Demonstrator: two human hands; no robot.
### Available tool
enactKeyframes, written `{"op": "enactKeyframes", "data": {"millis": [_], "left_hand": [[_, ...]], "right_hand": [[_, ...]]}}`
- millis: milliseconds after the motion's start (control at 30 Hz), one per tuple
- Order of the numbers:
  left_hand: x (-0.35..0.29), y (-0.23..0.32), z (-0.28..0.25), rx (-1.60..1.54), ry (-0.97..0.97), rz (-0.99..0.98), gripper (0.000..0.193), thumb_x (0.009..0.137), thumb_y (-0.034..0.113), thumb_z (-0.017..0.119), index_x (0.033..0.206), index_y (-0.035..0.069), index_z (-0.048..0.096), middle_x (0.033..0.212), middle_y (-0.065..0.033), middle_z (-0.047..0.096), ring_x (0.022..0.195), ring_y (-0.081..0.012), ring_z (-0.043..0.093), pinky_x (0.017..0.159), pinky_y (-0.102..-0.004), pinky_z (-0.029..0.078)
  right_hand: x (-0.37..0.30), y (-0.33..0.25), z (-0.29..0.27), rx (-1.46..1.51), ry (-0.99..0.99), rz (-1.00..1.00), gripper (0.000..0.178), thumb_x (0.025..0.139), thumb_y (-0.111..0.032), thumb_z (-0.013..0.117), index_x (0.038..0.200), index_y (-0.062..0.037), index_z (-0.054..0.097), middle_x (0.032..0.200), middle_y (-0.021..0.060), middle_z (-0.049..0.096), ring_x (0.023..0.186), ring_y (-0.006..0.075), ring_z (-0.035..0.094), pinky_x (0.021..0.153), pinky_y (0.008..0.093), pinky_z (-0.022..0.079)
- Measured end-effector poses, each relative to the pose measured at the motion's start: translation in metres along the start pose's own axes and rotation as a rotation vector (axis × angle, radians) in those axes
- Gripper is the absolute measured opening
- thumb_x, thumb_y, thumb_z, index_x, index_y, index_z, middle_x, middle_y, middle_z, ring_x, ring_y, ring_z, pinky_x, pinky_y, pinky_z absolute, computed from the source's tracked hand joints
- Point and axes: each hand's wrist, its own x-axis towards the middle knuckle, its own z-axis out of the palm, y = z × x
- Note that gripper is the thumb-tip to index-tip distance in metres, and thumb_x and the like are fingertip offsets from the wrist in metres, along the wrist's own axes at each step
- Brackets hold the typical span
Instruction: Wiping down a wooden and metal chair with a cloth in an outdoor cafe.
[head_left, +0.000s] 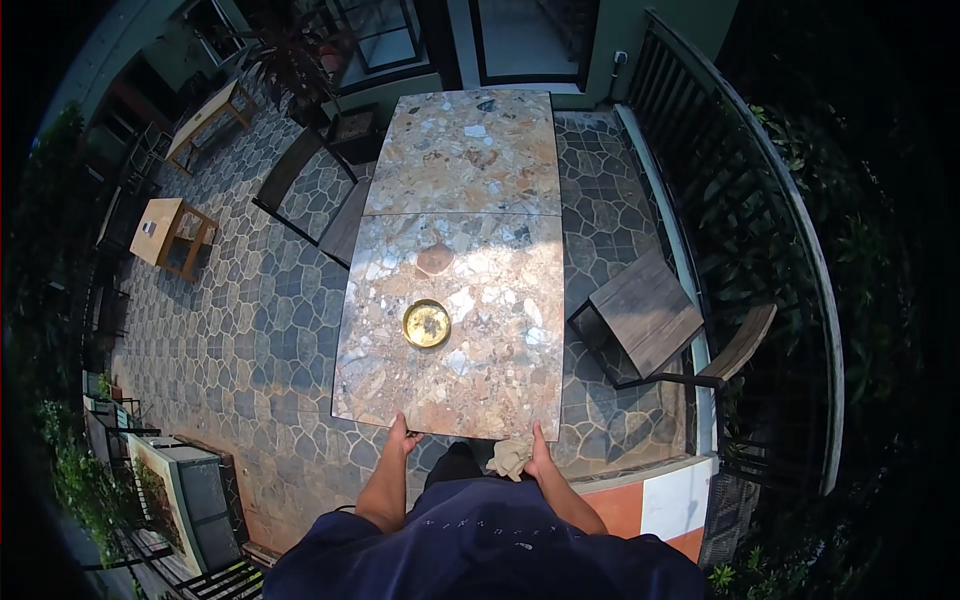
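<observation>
Both my hands are at the near edge of a stone-patterned table (450, 390), which is made of two tops standing end to end. My left hand (402, 437) grips the edge near the left corner, thumb on top and fingers curled underneath. By the right corner, my right hand (541, 455) has its thumb up against the edge. A crumpled beige cloth (510, 457) is bunched in that hand and hangs just below the tabletop; its fingers are partly hidden. A round gold ashtray-like dish (427, 324) sits on the nearer top, left of its middle.
A wooden chair (648, 312) stands right of the table, beside a railing (760, 170). Another chair (300, 190) is at the left, near a potted plant (355, 130). Small wooden tables (160, 228) stand farther left on the stone-paved floor (290, 320).
</observation>
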Motion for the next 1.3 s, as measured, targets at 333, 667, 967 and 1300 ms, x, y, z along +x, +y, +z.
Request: {"op": "enactKeyframes", "data": {"millis": [333,667,967,1300], "left_hand": [[-0.009,-0.017,0.000,0.131,-0.153,0.004,0.051,0.092,0.050,0.037,0.124,0.011,0.045,0.121,-0.0117,0.051,0.105,-0.0280,0.051,0.088,-0.0445,0.045],[-0.006,-0.045,0.007,-0.039,-0.260,-0.042,0.052,0.090,0.049,0.047,0.128,0.014,0.043,0.123,-0.0054,0.049,0.113,-0.0238,0.044,0.095,-0.0383,0.041],[-0.013,-0.026,-0.002,0.169,-0.334,-0.067,0.061,0.083,0.058,0.052,0.129,0.019,0.042,0.125,-0.0051,0.045,0.111,-0.0264,0.044,0.085,-0.0354,0.046],[0.004,0.010,-0.021,-0.345,-0.046,0.092,0.073,0.084,0.067,0.036,0.136,0.016,0.032,0.139,-0.0087,0.036,0.126,-0.0298,0.036,0.103,-0.0569,0.024]], "right_hand": [[-0.002,-0.013,-0.006,0.038,0.038,-0.206,0.067,0.083,-0.058,0.051,0.124,-0.0055,0.048,0.121,0.0112,0.055,0.106,0.0298,0.054,0.093,0.0454,0.042],[-0.020,-0.040,-0.001,0.008,0.107,-0.235,0.064,0.085,-0.053,0.050,0.125,-0.0038,0.046,0.118,0.0131,0.056,0.105,0.0301,0.056,0.091,0.0456,0.044],[-0.012,-0.040,-0.008,-0.015,0.154,-0.236,0.069,0.081,-0.059,0.052,0.125,-0.0055,0.047,0.120,0.0119,0.055,0.107,0.0304,0.055,0.093,0.0467,0.042],[-0.004,-0.043,-0.025,-0.004,0.113,-0.315,0.081,0.078,-0.066,0.050,0.132,-0.0077,0.039,0.129,0.0100,0.049,0.113,0.0289,0.050,0.096,0.0468,0.039]]}}
